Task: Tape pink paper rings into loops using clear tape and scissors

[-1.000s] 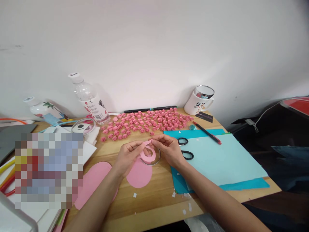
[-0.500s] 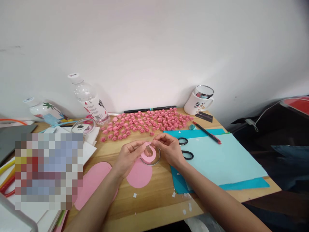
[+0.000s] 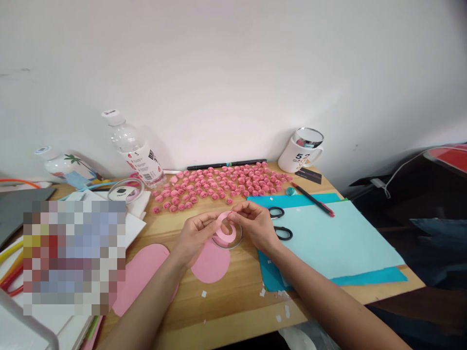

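Observation:
My left hand [image 3: 199, 232] pinches one side of a curled pink paper strip [image 3: 228, 236]. At the strip's upper end, the fingertips of my right hand [image 3: 255, 221] are closed on it. The strip hangs in a loop between both hands, just above the table. Beneath it lies a clear ring-shaped roll of tape [image 3: 239, 239], partly covered. A pink paper circle [image 3: 210, 265] rests on the table below my hands. Black-handled scissors [image 3: 283, 233] lie right of my right hand, their blades hidden behind it. Beyond my hands spread many small rolled pink paper roses [image 3: 219, 182].
Blue paper sheets [image 3: 339, 243] cover the right side, with a red-black pen [image 3: 314, 200] on them. A mug [image 3: 294, 154] stands at the back right, a plastic bottle [image 3: 133, 150] at the back left. More pink paper [image 3: 142, 272] and papers lie left. White scraps [image 3: 204, 294] dot the front.
The pink strip's loop has shifted slightly to the right and turned a little between my fingers. Both hands stay nearly in place, and the things on the table have not moved.

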### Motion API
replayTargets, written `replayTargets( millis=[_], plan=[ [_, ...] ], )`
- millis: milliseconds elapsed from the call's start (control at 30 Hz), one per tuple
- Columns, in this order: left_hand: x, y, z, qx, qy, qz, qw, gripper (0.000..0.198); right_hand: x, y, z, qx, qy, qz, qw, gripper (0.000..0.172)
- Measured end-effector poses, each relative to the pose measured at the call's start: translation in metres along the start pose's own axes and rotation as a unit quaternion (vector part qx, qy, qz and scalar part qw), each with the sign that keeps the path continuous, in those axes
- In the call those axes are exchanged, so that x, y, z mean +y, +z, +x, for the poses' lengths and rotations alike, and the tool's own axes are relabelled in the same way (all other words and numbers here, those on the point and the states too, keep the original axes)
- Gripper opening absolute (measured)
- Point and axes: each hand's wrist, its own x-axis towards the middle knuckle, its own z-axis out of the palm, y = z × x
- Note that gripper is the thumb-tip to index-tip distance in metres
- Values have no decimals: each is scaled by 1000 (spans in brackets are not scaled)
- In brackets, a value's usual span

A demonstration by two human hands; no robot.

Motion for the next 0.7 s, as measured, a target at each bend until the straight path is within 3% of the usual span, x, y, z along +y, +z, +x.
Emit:
replayTargets(
  millis=[700],
  plan=[
    [-1,0,1,9,11,-7,1000,17,2,0,0,-26,-22,-1,999,20]
  ],
)
